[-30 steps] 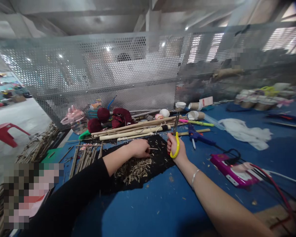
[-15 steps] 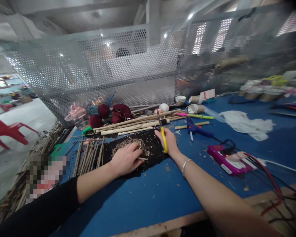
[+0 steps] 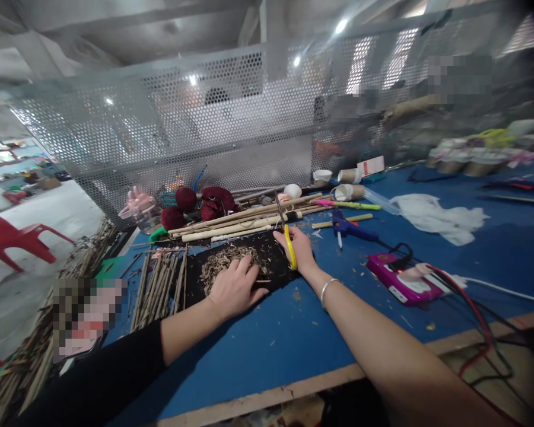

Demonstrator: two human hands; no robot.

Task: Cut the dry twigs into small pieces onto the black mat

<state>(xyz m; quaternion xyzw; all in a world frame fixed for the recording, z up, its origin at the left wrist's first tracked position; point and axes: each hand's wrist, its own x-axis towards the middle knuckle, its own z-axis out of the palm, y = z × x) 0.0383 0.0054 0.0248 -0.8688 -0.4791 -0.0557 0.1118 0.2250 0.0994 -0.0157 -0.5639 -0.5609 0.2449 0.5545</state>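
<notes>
My left hand (image 3: 235,287) rests palm down, fingers apart, at the near edge of a pile of dry plant chips (image 3: 218,264). The chips are heaped on a black sheet (image 3: 194,279). Just beyond my left thumb lies a short pale stick piece (image 3: 263,281). At the sheet's right end, my right hand (image 3: 301,252) is closed around yellow-handled scissors (image 3: 292,249), their dark blades pointing up and away. Some fingers of that hand are hidden behind the handle. Left of the sheet, several cut twigs (image 3: 158,290) lie side by side.
Bamboo sticks (image 3: 231,229) and dark red balls (image 3: 172,218) lie behind the sheet. On the right are a blue glue gun (image 3: 349,228), a purple power strip (image 3: 396,283) with cables, and a white cloth (image 3: 440,216). A perforated metal screen (image 3: 196,130) borders the blue table (image 3: 249,362).
My left hand has let go of the small stick, which now lies on the sheet, and its fingers have spread. My right hand still grips the scissors. The view has shifted slightly.
</notes>
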